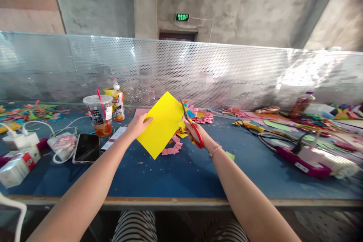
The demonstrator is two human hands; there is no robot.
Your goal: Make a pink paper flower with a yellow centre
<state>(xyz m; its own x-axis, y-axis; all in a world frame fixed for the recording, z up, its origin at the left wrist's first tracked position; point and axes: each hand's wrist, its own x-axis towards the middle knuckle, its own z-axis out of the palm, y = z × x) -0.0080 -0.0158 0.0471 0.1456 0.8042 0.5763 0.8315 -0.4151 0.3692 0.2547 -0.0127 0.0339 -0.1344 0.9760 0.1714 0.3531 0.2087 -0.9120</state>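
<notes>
Left hand: a yellow sheet (160,126) is being pinched at its left edge by the left hand (138,124), thumb lying on top.
Right hand: red-handled scissors (196,131) are being gripped by the right hand (204,137), fingers curled around the handles; a thin bracelet (214,150) is being worn on the wrist.
Yellow sheet: it is being held up above the blue tabletop (198,179), turned so that its corners point up and down.
Scissors blades: they are being pointed up and leftward at the right edge of the sheet — whether paper is being cut cannot be told.
Pink and yellow paper: pink fringed paper (204,117) is being seen beyond the scissors; a curved pink strip (173,147) is being partly covered by the sheet, and yellow pieces (182,131) are being crowded near the right hand.
Cup side: a cup (98,115) with a red straw is being neighboured by a white-capped bottle (117,104); a phone (86,147) is being kept face up in front, with colored scraps (34,112) farther left.
Cable side: a purple power strip (304,163) is being surrounded by cables — a purple-capped bottle (302,105) is being seen behind it.
Back edge: the table is being bordered by a perforated panel (241,72), above which a green exit sign (182,17) is being displayed.
</notes>
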